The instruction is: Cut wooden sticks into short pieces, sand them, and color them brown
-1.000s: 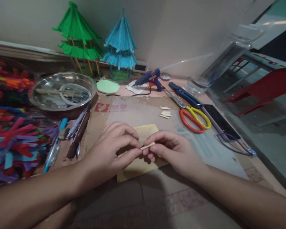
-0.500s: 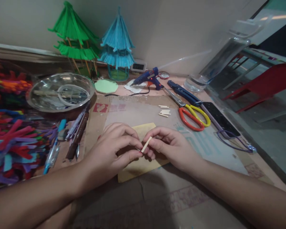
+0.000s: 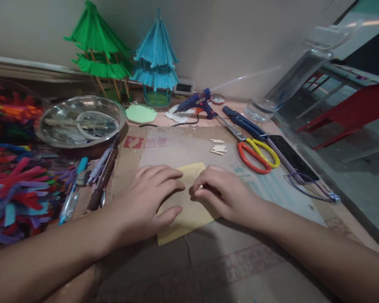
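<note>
Two hands are over a yellow sheet of paper (image 3: 189,225) that lies on cardboard (image 3: 177,273) on the desk (image 3: 358,223). The right hand (image 3: 197,189) pinches a small pale stick (image 3: 201,186) between thumb and forefinger, above the paper; just its tip shows, the rest being hidden by the fingers. The left hand (image 3: 180,195) holds nothing visible, its thumb spread well away from its fingers over the paper's left part; whether it touches the paper, I cannot tell.

At the back left stands a clear round container (image 3: 122,118) with a pale ring (image 3: 78,126) and a stick-like piece inside; its other contents blur together through the glare. A small red-rimmed dish (image 3: 217,99) behind the glue gun (image 3: 197,103) holds something too small to make out. Near the desk's far right corner is a tall clear vessel (image 3: 298,78), stretched at the frame's edge; whether it holds liquid is hard to tell.

Heaped fuzzy stems (image 3: 22,193) in many colours are cut off by the left edge, and both forearms run out of frame. More short sticks (image 3: 219,148) lie in a little group beyond the paper, left of the scissors (image 3: 254,155). The blue fuzzy tower (image 3: 156,54) stands beside the green one (image 3: 97,42), whose base is partly hidden. A dark phone (image 3: 293,158) lies right of the scissors, partly covered by a cord (image 3: 312,191).
</note>
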Available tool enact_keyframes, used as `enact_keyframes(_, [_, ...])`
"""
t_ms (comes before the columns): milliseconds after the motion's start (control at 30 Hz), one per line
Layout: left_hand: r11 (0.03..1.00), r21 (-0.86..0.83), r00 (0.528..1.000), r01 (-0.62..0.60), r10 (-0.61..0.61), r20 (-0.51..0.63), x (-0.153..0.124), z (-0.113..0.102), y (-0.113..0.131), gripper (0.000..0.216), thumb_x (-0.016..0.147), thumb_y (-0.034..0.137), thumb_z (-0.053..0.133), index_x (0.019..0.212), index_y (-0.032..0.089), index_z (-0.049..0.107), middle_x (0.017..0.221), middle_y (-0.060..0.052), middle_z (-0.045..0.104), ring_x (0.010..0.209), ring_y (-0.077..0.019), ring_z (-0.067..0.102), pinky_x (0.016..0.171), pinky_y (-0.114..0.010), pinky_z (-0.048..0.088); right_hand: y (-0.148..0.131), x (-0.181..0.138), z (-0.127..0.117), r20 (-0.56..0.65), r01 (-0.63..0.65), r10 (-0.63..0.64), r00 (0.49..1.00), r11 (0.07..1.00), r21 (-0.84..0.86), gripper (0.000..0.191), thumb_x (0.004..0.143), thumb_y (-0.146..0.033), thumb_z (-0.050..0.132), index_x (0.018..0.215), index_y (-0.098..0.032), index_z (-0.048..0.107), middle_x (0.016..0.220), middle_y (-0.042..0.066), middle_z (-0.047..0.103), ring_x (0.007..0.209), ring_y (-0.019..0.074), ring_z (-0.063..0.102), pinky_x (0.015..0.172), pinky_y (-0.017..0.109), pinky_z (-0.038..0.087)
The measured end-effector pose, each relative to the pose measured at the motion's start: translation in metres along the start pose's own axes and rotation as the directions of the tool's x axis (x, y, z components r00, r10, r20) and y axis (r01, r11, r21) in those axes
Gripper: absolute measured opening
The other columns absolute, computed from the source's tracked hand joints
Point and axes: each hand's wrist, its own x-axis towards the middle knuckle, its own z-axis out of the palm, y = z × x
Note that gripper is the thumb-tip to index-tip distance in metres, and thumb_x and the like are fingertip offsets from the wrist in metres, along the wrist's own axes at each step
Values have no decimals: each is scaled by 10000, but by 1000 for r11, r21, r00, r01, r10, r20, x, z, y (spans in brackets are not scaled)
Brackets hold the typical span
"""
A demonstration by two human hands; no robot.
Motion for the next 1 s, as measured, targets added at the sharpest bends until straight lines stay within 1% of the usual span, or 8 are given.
enact_keyframes(167, [998,70,997,2,-8,78,-1,-1,-1,474,860,406,592,1256,148,564,1318,-110,583,1249,-304,469,1053,-471,316,3,0,1,65,68,-57,996,981,-184,177,937,-182,506,784,-146,587,738,81,622,718,196,520,659,315,420])
enact_keyframes(367, [996,82,996,-18,11,86,-1,3,-3,550,888,503,533,1293,131,536,1324,-116,586,1249,-294,469,1054,-449,303,-2,3,13,70,175,-174,982,985,-11,199,958,-164,459,791,-171,567,758,60,636,740,178,534,694,294,445])
enact_keyframes(500, [996,86,997,18,-25,78,-2,5,-3,510,893,461,521,1297,152,540,1319,-109,589,1258,-293,460,1072,-453,281,3,4,13,-6,80,-81,997,994,-74,174,930,-172,514,760,-177,554,724,59,622,708,183,525,657,300,428])
enact_keyframes(567, [997,74,998,8,-13,63,-3,6,-3,506,889,464,528,1292,158,542,1315,-110,592,1254,-293,463,1066,-451,285,2,3,12,27,59,-59,998,998,-3,152,929,-185,527,783,-178,565,737,55,629,727,181,542,670,296,438])
enact_keyframes(633, [997,70,998,-16,12,60,-3,6,-3,508,884,474,538,1278,154,548,1313,-114,593,1250,-293,468,1056,-448,292,1,2,11,75,99,-104,992,992,74,145,938,-193,519,805,-180,575,757,52,637,754,179,554,704,299,453])
enact_keyframes(833, [997,80,996,-9,2,90,-2,5,-3,512,876,454,559,1278,138,541,1294,-127,603,1238,-297,478,1038,-455,295,0,3,12,43,83,-84,996,996,19,142,923,-165,520,790,-180,568,744,62,639,735,190,548,675,308,439])
enact_keyframes(933, [997,67,997,-35,30,75,-2,5,-2,512,872,468,567,1260,134,549,1288,-131,604,1234,-297,483,1031,-460,298,0,5,15,71,164,-169,983,983,80,159,936,-168,496,795,-180,569,747,56,636,738,181,553,698,302,445])
enact_keyframes(1000, [997,69,997,-31,26,69,-2,5,-2,495,869,455,572,1247,136,557,1292,-126,602,1237,-297,480,1035,-457,296,2,5,15,21,170,-171,985,985,42,173,929,-171,513,762,-184,560,724,52,632,721,181,548,685,304,436])
